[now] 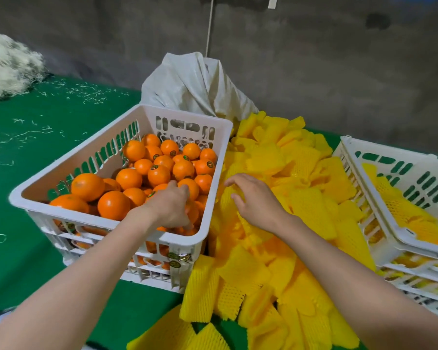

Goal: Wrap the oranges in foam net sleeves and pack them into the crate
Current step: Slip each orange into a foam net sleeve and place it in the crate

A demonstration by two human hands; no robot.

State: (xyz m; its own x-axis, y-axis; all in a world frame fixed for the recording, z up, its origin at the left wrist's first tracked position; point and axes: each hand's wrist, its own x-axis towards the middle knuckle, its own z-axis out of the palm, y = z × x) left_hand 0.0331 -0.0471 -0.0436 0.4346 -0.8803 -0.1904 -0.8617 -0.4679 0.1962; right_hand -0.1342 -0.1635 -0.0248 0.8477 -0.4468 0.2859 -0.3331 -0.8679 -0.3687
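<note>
- From my remote seat I take the white slotted plastic crate on the green cloth-covered counter as my landmark; it sits left of centre.
- Inside this crate lies a heap of round, glossy oranges, several with small dark stickers. None of them wears a sleeve.
- The left hand reaches over the crate's near rim into its near right corner. Its fingers and thumb are curled down around one orange there, which is mostly hidden under the hand.
- The right hand is just outside the crate's right wall, palm down over the loose pile of flat yellow foam net sleeves. Its fingers are spread and loosely bent with nothing clamped between them; I cannot tell whether the fingertips touch the sleeves.
- That sleeve pile runs along the crate's whole right side, from its far corner to well past its near corner, and presses against the wall.
- Further right of the crate, beyond the sleeves, a second white slotted plastic crate is tilted on top of another and holds yellow foam-netted shapes.
- Behind the crate's far right corner a crumpled white woven sack stands against the grey concrete wall.
- Far to the crate's left, at the counter's back edge, lies a mound of white shredded fibre, with stray strands scattered over the green cloth.
</note>
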